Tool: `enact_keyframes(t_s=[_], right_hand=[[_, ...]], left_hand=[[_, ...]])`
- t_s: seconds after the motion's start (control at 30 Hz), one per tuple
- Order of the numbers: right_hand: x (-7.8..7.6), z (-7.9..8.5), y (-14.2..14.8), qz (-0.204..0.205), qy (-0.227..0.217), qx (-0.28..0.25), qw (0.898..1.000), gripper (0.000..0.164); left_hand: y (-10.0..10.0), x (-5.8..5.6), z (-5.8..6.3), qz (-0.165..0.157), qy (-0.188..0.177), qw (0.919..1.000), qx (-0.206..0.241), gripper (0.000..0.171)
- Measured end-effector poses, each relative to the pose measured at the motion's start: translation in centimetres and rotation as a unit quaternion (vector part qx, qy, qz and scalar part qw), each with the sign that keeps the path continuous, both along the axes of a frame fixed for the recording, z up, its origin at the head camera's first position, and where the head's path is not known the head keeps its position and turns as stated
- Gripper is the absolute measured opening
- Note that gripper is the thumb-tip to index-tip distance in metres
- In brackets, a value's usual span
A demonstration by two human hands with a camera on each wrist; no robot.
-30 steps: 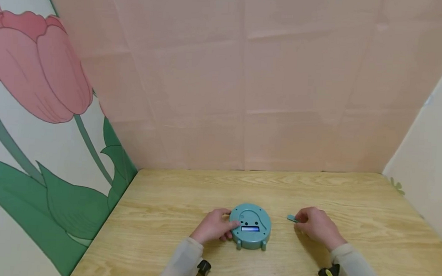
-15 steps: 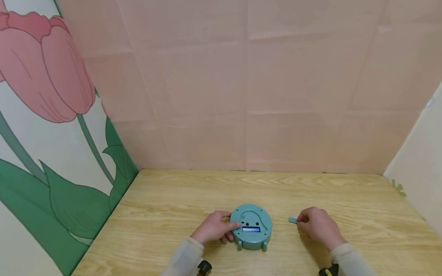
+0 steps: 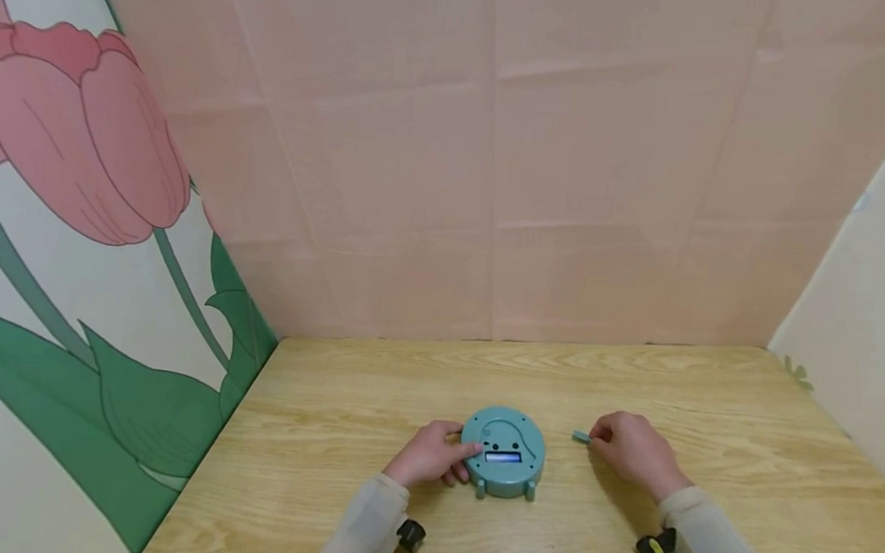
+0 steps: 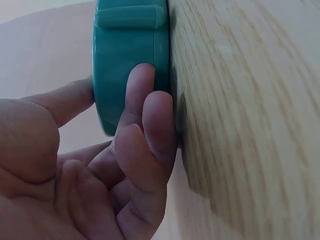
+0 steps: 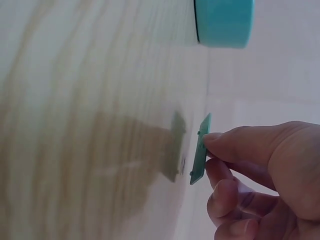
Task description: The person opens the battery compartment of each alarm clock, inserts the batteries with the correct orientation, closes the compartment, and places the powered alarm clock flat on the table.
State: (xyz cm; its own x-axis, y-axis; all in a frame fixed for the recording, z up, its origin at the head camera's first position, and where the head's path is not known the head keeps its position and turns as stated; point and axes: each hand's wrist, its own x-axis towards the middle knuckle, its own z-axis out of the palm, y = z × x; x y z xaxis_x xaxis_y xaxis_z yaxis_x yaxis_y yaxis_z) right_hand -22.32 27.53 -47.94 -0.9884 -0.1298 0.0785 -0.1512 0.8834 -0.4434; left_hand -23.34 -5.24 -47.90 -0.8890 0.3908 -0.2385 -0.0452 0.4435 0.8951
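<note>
Thin teal plastic cover [image 5: 199, 160] nudged slightly casing-ward in the right hand [image 3: 638, 450]; round teal plastic casing [image 3: 507, 434] about unmoved.
I see right fingers pinching the cover just above the wooden desk [image 3: 377, 382], right of the casing; left hand [image 3: 427, 457] grips the casing's side, thumb on its face. I'd call the cover light, stiff, slick, tabs snappable: hold its edges. Wood between gives room; far desk edge well behind.

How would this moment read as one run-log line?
left hand: holds round teal device; right hand: pinches thin teal piece; piece: apart from device; device: on table, slot uncovered
</note>
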Motion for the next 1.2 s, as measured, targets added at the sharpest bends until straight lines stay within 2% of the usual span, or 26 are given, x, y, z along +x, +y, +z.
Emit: enact_keyframes(t_s=[0.27, 0.57, 0.83, 1.0, 1.2], right_hand=[[0.2, 0.7, -1.2, 0.012, 0.019, -0.013, 1.0, 0.004], [1.1, 2.0, -3.2, 0.022, 0.042, -0.031, 0.998, 0.006], [1.6, 2.6, -5.1, 0.05, 0.09, -0.042, 0.994, 0.005], [2.1, 2.8, -6.6, 0.07, 0.085, -0.059, 0.992, 0.007], [2.2, 2.5, -8.4, 0.118, 0.08, -0.067, 0.987, 0.007]], left_hand=[[0.0, 0.0, 0.1, 0.001, -0.004, 1.0, 0.004, 0.05], [0.1, 0.1, -0.1, 0.006, -0.006, 0.9999, 0.008, 0.051], [0.1, 0.3, 0.0, 0.012, 0.003, 0.9999, 0.0, 0.054], [0.1, 0.3, 0.3, 0.01, 0.0, 0.9999, -0.003, 0.055], [0.1, 0.4, 0.2, 0.013, -0.005, 0.9999, 0.001, 0.058]])
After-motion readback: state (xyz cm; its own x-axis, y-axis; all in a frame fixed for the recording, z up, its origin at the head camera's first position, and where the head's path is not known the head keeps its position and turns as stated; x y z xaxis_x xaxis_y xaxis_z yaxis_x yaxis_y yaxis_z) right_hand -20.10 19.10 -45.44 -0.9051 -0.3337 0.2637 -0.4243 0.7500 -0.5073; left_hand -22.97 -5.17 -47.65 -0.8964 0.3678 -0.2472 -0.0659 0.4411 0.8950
